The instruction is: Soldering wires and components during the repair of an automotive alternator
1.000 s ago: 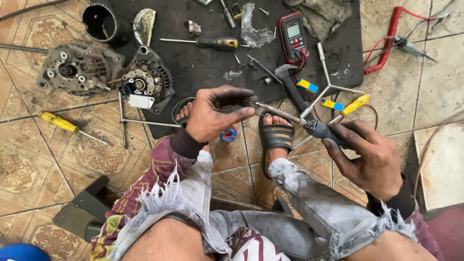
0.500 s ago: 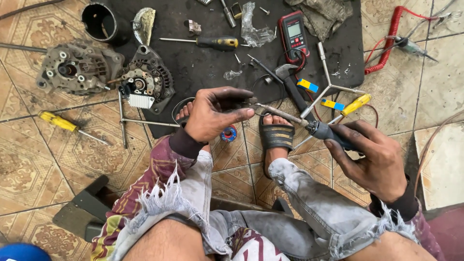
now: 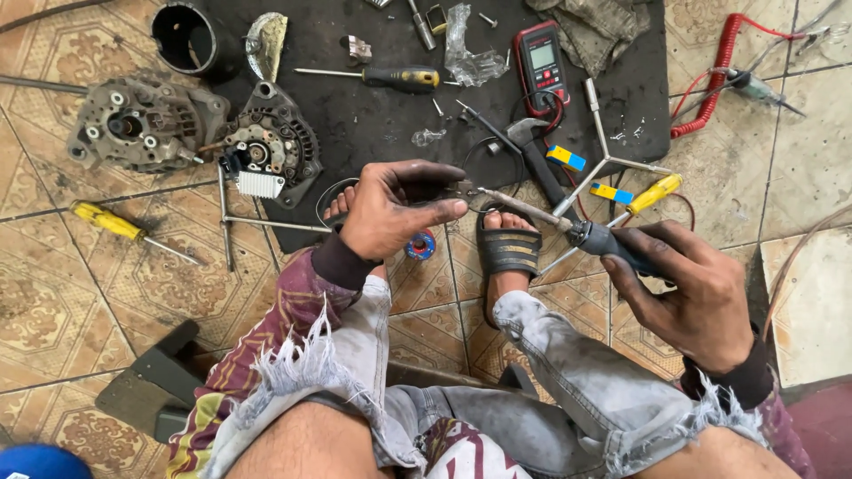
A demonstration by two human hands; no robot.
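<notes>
Between the two hands, above the sandalled foot point(image 3: 508, 251): one soldering iron point(image 3: 568, 229), metal shaft pointing left, dark handle to the right.

Left hand point(image 3: 395, 213): thumb and forefinger pressed together on a small dark part point(image 3: 461, 189) at the iron's tip; what the part is cannot be told. Remaining fingers curled loosely.

Right hand point(image 3: 688, 293): fingers wrapped around the iron's handle, thumb on top, iron angled slightly upward toward the left hand.

Step judged in hand: heat applied to a joint on the pinched part, tip and part touching or very nearly so. Next move, as a judgement, calls for a steady tip on the joint and a firm pinch, fingers well off the hot shaft.

Nearby, on the floor by the left foot: small blue spool point(image 3: 421, 245), possibly solder.

On the black mat point(image 3: 355, 115): red multimeter point(image 3: 540, 62) with leads; hammer point(image 3: 532, 155); three-arm socket wrench point(image 3: 608, 160); yellow-handled screwdriver point(image 3: 399, 78); opened alternator half point(image 3: 266, 146).

On the tiles, left: alternator housing point(image 3: 142, 124), second yellow screwdriver point(image 3: 124, 229). Right: red coiled cable point(image 3: 710, 80).
</notes>
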